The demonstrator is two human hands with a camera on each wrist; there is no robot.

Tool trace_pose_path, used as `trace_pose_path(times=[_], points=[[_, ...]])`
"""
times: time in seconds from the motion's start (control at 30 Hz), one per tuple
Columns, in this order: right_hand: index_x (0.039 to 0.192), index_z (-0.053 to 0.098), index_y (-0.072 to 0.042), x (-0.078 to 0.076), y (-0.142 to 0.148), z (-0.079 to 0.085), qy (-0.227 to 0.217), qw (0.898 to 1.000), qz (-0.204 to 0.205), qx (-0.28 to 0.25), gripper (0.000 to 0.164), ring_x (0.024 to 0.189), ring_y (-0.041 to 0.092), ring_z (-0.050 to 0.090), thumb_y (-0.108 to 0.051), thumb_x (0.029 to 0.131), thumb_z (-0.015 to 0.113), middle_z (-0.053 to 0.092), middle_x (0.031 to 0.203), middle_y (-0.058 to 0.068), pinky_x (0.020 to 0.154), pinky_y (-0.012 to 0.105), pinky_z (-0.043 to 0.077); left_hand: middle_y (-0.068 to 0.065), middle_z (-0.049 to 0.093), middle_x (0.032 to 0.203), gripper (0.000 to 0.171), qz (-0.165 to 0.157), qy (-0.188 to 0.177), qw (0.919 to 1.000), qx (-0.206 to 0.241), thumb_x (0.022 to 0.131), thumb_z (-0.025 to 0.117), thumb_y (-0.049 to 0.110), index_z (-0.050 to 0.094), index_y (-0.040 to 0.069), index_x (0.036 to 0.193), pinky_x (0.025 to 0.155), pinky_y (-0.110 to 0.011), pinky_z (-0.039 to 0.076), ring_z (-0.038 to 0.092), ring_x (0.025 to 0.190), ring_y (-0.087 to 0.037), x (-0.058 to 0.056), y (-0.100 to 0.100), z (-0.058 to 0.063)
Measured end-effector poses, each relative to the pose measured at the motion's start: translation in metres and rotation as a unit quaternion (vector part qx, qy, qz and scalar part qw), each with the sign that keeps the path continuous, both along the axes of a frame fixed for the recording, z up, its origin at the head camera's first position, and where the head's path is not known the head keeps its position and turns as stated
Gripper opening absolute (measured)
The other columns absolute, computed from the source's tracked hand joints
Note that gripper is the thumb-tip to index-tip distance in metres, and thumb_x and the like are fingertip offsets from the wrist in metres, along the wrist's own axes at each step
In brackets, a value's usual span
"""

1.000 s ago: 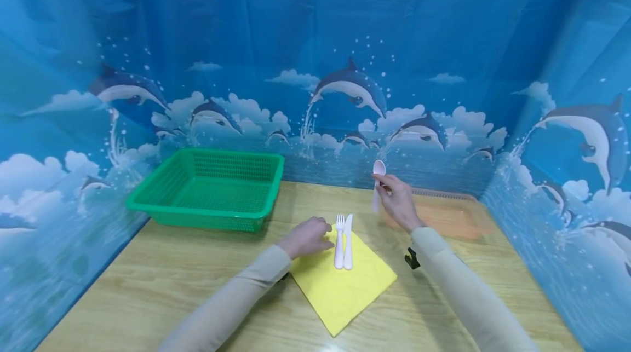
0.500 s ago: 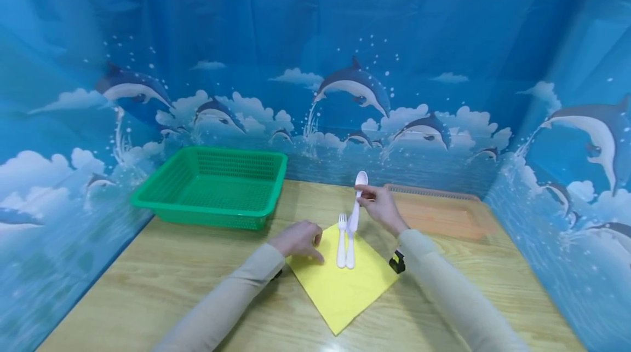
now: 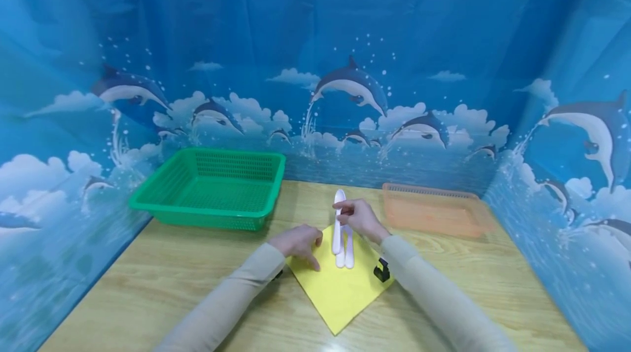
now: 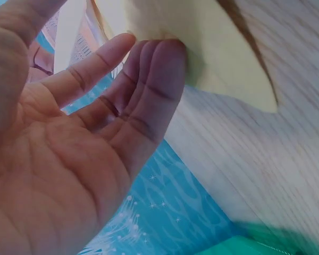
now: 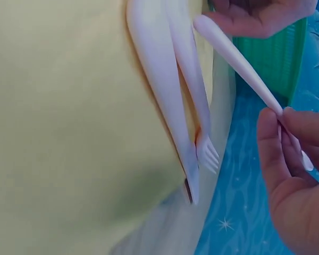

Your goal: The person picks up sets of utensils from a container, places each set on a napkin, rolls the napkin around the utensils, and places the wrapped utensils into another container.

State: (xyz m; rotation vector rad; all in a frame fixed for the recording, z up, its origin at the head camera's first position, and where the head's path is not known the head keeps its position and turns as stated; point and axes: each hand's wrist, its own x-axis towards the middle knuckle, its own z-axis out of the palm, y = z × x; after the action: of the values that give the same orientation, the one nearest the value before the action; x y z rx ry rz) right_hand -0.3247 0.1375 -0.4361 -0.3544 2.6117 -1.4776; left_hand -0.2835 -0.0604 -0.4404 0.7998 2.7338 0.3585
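My right hand pinches a pale spoon by its neck, bowl pointing away, above the yellow napkin. Beneath the spoon, a white fork and a white knife lie side by side on the napkin; in the head view the spoon and hand hide their upper parts. At the napkin's left corner my left hand rests with loosely bent fingers touching the cloth. Its palm holds nothing in the left wrist view.
A green plastic basket stands at the back left of the wooden table. An orange shallow tray lies at the back right. A blue dolphin-print curtain encloses the back and sides.
My right hand has carried the spoon left and down, from beside the orange tray to over the fork and knife. The left hand has shifted slightly left and towards me.
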Motion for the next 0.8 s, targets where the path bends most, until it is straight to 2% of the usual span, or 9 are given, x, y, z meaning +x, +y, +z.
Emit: trace_pose_path(times=[0.17, 0.3, 0.5, 0.7, 0.8], points=[[0.122, 0.067, -0.004, 0.003, -0.007, -0.004, -0.038, 0.999, -0.005, 0.004, 0.038, 0.085, 0.019, 0.063, 0.003, 0.085, 0.067, 0.067, 0.094, 0.010, 0.078, 0.034, 0.058, 0.001, 0.062, 0.087, 0.050, 0.007, -0.005, 0.9999, -0.009, 0.063, 0.092, 0.032, 0.061, 0.011, 0.097, 0.068, -0.025, 0.047, 0.053, 0.076, -0.012, 0.004, 0.000, 0.002], [0.120, 0.068, -0.002, 0.005, -0.013, -0.008, -0.052, 0.999, 0.012, 0.004, 0.035, 0.081, 0.019, 0.064, 0.003, 0.085, 0.067, 0.067, 0.091, 0.010, 0.075, 0.032, 0.059, 0.003, 0.058, 0.084, 0.053, 0.014, -0.009, 0.9997, -0.020, 0.062, 0.092, 0.032, 0.060, 0.011, 0.099, 0.067, -0.025, 0.047, 0.052, 0.075, -0.012, 0.007, 0.002, 0.004], [0.116, 0.068, 0.000, 0.006, -0.019, -0.011, -0.032, 0.998, 0.034, 0.037, 0.031, 0.080, 0.017, 0.062, 0.003, 0.086, 0.067, 0.067, 0.092, 0.010, 0.070, 0.029, 0.058, 0.002, 0.056, 0.083, 0.054, 0.023, -0.016, 0.9994, -0.021, 0.062, 0.093, 0.030, 0.060, 0.011, 0.101, 0.064, -0.024, 0.046, 0.053, 0.072, -0.012, 0.008, 0.002, 0.005], [0.103, 0.075, -0.006, 0.010, -0.024, -0.011, -0.010, 0.995, 0.023, 0.098, 0.021, 0.093, 0.020, 0.067, 0.000, 0.087, 0.062, 0.074, 0.099, 0.009, 0.084, 0.033, 0.056, 0.002, 0.057, 0.083, 0.054, 0.009, 0.006, 0.9997, -0.020, 0.062, 0.093, 0.030, 0.060, 0.010, 0.099, 0.067, -0.026, 0.047, 0.052, 0.075, -0.012, 0.009, 0.001, 0.005], [0.099, 0.076, -0.005, 0.012, -0.026, -0.011, 0.002, 0.992, 0.029, 0.120, 0.020, 0.097, 0.023, 0.068, -0.001, 0.086, 0.062, 0.075, 0.099, 0.011, 0.087, 0.035, 0.056, 0.002, 0.057, 0.083, 0.054, 0.004, 0.012, 0.9998, -0.017, 0.062, 0.093, 0.030, 0.059, 0.009, 0.099, 0.068, -0.026, 0.046, 0.052, 0.075, -0.012, 0.009, 0.001, 0.004]])
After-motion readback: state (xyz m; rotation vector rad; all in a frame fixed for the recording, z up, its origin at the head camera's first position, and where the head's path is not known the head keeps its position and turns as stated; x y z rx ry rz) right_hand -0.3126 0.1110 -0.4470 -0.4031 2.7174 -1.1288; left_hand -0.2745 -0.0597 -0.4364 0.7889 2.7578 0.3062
